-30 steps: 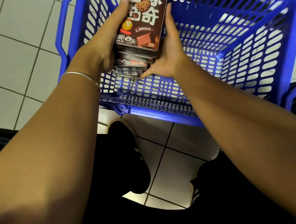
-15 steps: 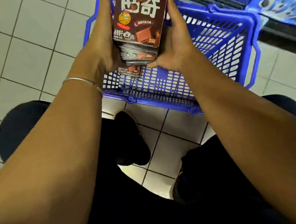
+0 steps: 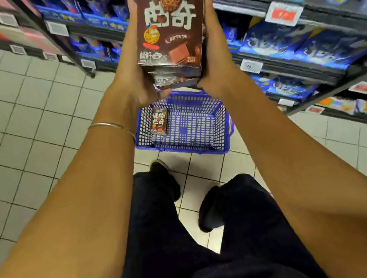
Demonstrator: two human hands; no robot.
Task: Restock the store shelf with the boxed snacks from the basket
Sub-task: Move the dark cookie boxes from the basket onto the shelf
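Note:
A stack of brown snack boxes (image 3: 169, 24) with white lettering is held up at the top centre, level with the shelves. My left hand (image 3: 133, 75) presses its left side and my right hand (image 3: 218, 62) presses its right side. Below on the floor stands the blue plastic basket (image 3: 202, 145). One more brown snack box (image 3: 159, 121) leans against the basket's left wall. The store shelf (image 3: 296, 63) runs along the right and top, filled with blue boxed snacks.
Price tags (image 3: 284, 13) hang on the shelf edges. A second shelf unit with pink boxes (image 3: 11, 28) stands at the top left. My legs in dark trousers and black shoes (image 3: 208, 208) stand on the tiled floor just behind the basket.
Both hands have lifted the stack of boxes out of the basket and up to shelf height. I have stood up, so the basket now lies far below.

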